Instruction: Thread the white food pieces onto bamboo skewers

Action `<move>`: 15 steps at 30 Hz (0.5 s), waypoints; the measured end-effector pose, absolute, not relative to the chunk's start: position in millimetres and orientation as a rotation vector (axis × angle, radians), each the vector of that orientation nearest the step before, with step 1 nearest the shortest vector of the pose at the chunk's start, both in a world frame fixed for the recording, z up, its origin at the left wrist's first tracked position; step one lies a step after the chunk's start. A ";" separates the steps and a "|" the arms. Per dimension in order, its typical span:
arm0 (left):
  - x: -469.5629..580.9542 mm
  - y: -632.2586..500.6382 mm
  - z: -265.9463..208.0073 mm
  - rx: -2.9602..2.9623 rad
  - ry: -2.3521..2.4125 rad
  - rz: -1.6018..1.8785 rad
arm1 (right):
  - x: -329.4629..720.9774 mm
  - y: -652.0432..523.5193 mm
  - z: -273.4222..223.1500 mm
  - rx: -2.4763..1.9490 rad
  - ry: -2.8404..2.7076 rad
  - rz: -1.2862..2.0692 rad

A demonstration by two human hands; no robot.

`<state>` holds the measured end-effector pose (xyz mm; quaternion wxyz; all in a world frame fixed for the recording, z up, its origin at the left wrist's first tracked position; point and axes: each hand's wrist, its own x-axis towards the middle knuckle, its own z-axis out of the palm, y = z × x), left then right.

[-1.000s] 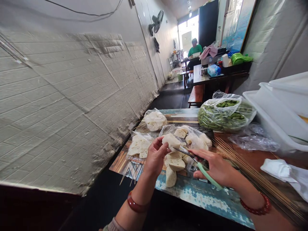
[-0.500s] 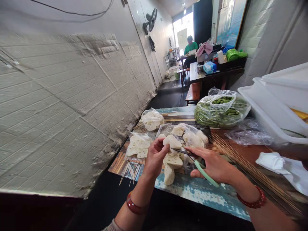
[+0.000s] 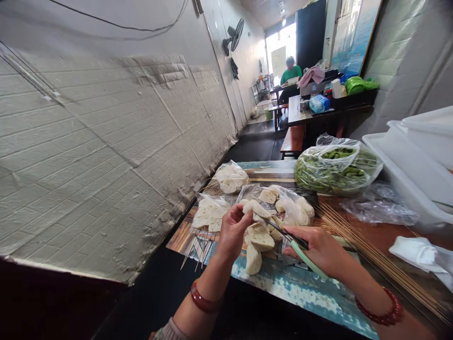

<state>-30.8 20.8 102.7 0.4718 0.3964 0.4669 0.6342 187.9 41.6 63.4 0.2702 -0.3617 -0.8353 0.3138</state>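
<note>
My left hand [image 3: 233, 229] pinches a white, spongy, bread-like slice [image 3: 255, 208] between thumb and fingers. In my right hand [image 3: 320, 248] are scissors [image 3: 300, 255] with pale green handles, and their dark blades lie against the lower edge of that slice. Below the blades, several similar cut pieces [image 3: 260, 238] lie in a loose pile on the table. Just behind is an open clear plastic bag [image 3: 293, 208] with more white pieces. To the left, thin skewers [image 3: 194, 250] stick out from a bag of flat white slices [image 3: 208, 212].
Another bag of white pieces [image 3: 231, 178] stands behind. A clear bag of green vegetables [image 3: 336, 172] is at the back right, beside white plastic tubs [image 3: 406, 165]. Long bamboo skewers [image 3: 382, 255] and a white tissue [image 3: 412, 250] lie at right. A person in green [image 3: 292, 73] sits far off.
My view has shifted, so the scene sits a little further right. My right fingers are curled closer around the scissors, and the blades appear closer together. My left hand keeps the slice.
</note>
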 end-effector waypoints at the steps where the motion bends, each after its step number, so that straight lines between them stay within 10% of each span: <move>1: -30.5 20.7 103.6 0.967 1.145 1.554 | 187.7 41.4 63.4 -0.965 -2.255 0.845; 15: -31.2 22.3 100.7 0.946 1.144 1.571 | 186.0 38.1 70.0 -1.056 -2.278 0.934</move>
